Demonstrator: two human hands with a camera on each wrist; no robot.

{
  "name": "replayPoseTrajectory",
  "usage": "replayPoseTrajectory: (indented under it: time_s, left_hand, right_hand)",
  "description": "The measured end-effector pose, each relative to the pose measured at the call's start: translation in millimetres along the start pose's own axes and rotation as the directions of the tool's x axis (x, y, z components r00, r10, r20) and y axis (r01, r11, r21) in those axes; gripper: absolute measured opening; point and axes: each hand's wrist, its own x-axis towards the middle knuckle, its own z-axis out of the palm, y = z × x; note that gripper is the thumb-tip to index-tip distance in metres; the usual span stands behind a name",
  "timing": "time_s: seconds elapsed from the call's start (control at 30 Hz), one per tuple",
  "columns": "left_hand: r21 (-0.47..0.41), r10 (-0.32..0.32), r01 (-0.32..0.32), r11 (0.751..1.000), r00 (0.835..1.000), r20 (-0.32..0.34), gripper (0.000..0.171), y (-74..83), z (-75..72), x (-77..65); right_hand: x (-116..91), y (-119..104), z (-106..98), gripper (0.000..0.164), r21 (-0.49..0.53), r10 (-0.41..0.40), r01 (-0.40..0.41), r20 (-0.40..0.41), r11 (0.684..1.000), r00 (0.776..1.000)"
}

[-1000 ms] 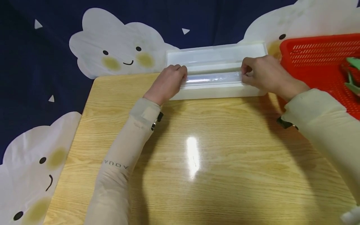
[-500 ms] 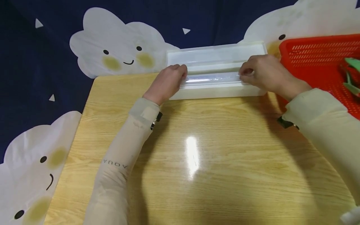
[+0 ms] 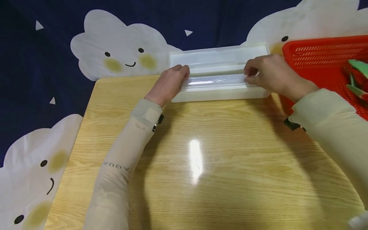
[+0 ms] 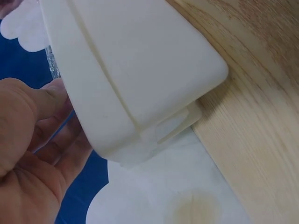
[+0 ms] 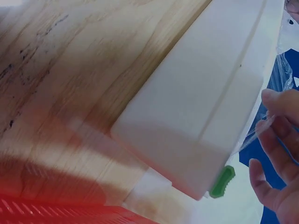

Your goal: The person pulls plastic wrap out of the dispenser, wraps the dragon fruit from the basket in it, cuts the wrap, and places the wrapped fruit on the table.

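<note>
A white cling film dispenser box stands at the far edge of the table with its lid raised. Clear cling film stretches along its top. My left hand pinches the film near the left end; in the left wrist view, the left hand has its fingertips beside the box. At the right end my right hand pinches the film between thumb and forefinger. The right wrist view shows film drawn into creases at the right hand.
A red perforated basket holding green items stands to the right, close to the right forearm. A small green piece sits at the box's end. Behind the wooden table hangs a dark blue cloth with white clouds.
My right fingertips have shifted slightly left along the film over the last second. The left hand and the box stay almost where they were.
</note>
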Motion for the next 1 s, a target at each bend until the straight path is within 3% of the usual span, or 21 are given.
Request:
replayPoseTrajectory:
  time_s: [0.3,0.67,1.0]
  left_hand:
    - [0.033,0.034,-0.035,0.999,0.999,0.032,0.027,-8.7,-0.6,-2.9]
    - [0.037,0.046,-0.049,0.998,0.996,0.076,0.025,-10.2,-4.4,0.6]
    - [0.068,0.054,-0.055,0.996,0.998,0.014,0.022,-9.9,-4.9,-1.0]
  right_hand:
    - [2,3,-3,0.017,-0.046,-0.091,0.088,-0.057,0.995,0.994]
    - [-10,10,-16,0.02,-0.027,0.074,-0.074,-0.005,0.997,0.997]
    - [-8,10,-16,0.017,-0.022,0.066,-0.066,-0.016,0.998,0.998]
